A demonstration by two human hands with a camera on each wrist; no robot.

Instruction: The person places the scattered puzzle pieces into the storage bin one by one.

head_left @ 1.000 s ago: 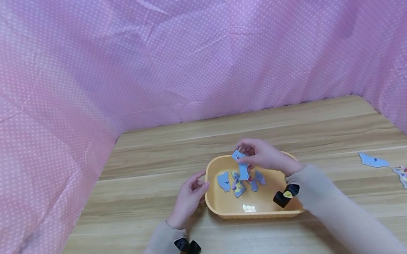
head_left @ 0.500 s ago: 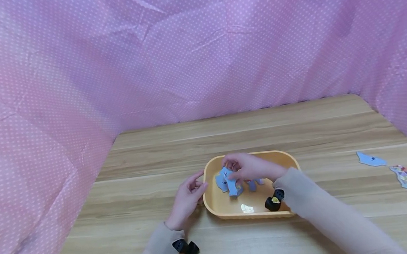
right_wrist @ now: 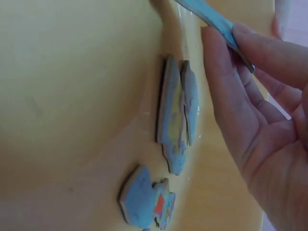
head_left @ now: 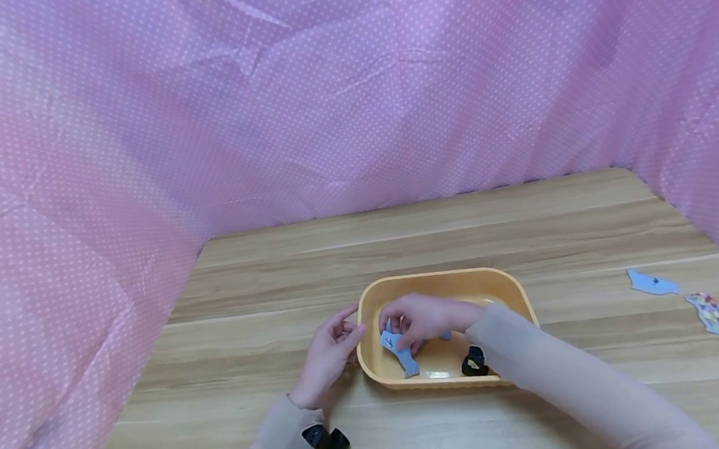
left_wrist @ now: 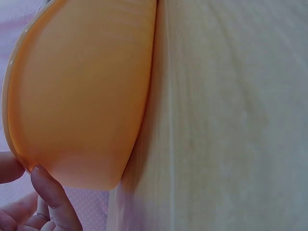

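An orange plastic tray (head_left: 444, 274) stands on the table. My left hand (head_left: 327, 355) pinches its left rim between thumb and forefinger, as the left wrist view shows. Over the tray's left part, my right hand (head_left: 425, 316) holds a light blue puzzle piece (head_left: 401, 355) between thumb and fingers. In the right wrist view, a yellow and blue puzzle piece (right_wrist: 170, 115) lies on the tray floor beside a narrow-looking blue puzzle piece (right_wrist: 191, 103). Another blue puzzle piece (right_wrist: 138, 198) lies near a multicoloured puzzle piece (right_wrist: 166, 204). From the head view, my right hand hides most of them.
On the table to the right lie a blue puzzle piece (head_left: 652, 282) and a colourful puzzle piece (head_left: 709, 313). A pink dotted cloth (head_left: 348, 97) hangs behind and along both sides of the wooden table (head_left: 262, 283).
My right hand has moved left and lower into the tray, carrying the blue puzzle piece toward the tray's left end. The left hand has stayed at the rim.
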